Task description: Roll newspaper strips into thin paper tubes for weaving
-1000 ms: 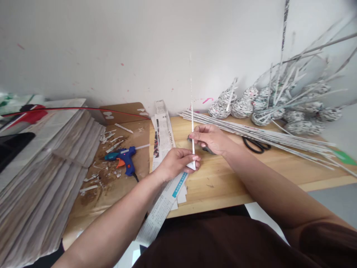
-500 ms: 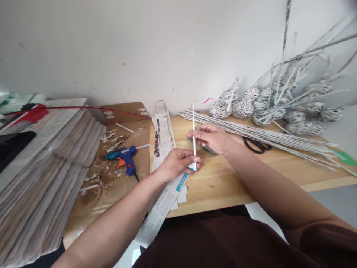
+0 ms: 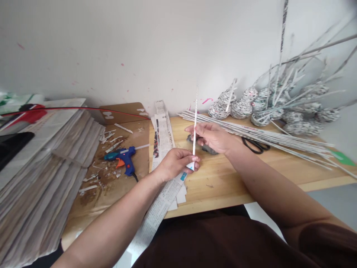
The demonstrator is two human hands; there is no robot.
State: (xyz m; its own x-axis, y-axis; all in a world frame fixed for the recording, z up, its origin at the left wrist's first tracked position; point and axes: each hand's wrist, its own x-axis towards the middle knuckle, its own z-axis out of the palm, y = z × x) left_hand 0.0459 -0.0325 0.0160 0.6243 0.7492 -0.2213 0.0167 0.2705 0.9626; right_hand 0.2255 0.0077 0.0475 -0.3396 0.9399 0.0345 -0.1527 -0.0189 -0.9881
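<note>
A thin rolled newspaper tube (image 3: 195, 111) stands nearly upright in front of me. My left hand (image 3: 178, 163) is closed, pinching its lower end between thumb and fingers, where the tube runs into a flat newspaper strip (image 3: 160, 214). That strip trails down under my left wrist and over the table's front edge. Higher up, my right hand (image 3: 210, 137) has its thumb against the tube and its index finger passing behind it, in a loose grip. Behind the right fingers a dark grey lump (image 3: 208, 149) lies on the wooden table.
More newspaper strips (image 3: 164, 130) lie left of the tube. A blue glue gun (image 3: 126, 160) rests among paper scraps on cardboard. Tall stacked paper (image 3: 52, 163) stands far left. On the right are finished paper tubes (image 3: 264, 136), black-handled scissors (image 3: 256, 146) and several woven paper gourd shapes (image 3: 242, 106).
The tube's top has tilted slightly right. My right index finger has stretched out past the tube and its grip looks looser. The left hand stays at the lower end.
</note>
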